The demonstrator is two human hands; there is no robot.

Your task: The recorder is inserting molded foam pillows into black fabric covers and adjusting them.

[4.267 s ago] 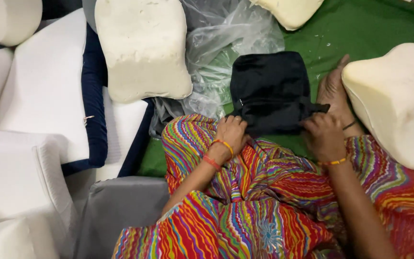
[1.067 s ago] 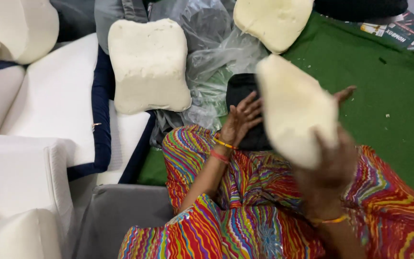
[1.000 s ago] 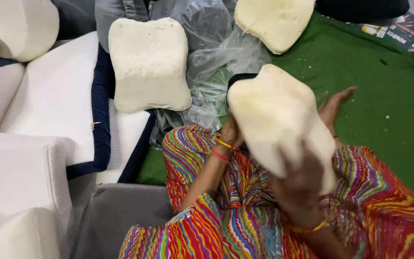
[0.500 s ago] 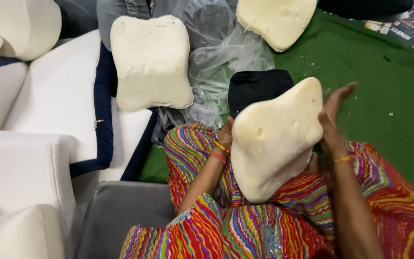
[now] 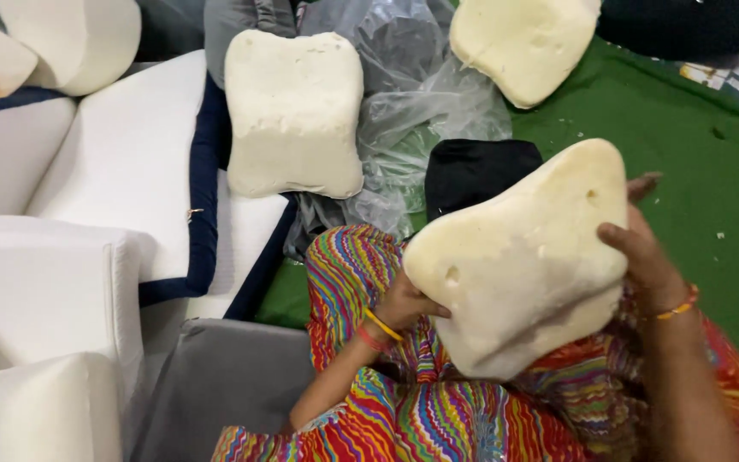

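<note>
**Both hands on a contoured foam block, held tilted over the lap**

The cream foam block (image 5: pixel 519 265) is off the ground above the person's lap, its long axis slanting from lower left up to upper right, its broad face turned toward the camera. The right hand (image 5: pixel 647 257) is clamped on its upper right edge, fingers curled over the rim, forearm rising from below. The left hand (image 5: pixel 404 304) is closed on the block's lower left edge, wrist bent, with bangles just below it. Behind the block lies a black fabric cover (image 5: pixel 476 171) on the green mat (image 5: pixel 712 171). Further off, a second foam block (image 5: pixel 294 111) rests against crumpled clear plastic (image 5: pixel 425 111), and a third (image 5: pixel 519 43) sits beyond. White cushions (image 5: pixel 121 162) stack up at the left.
</note>
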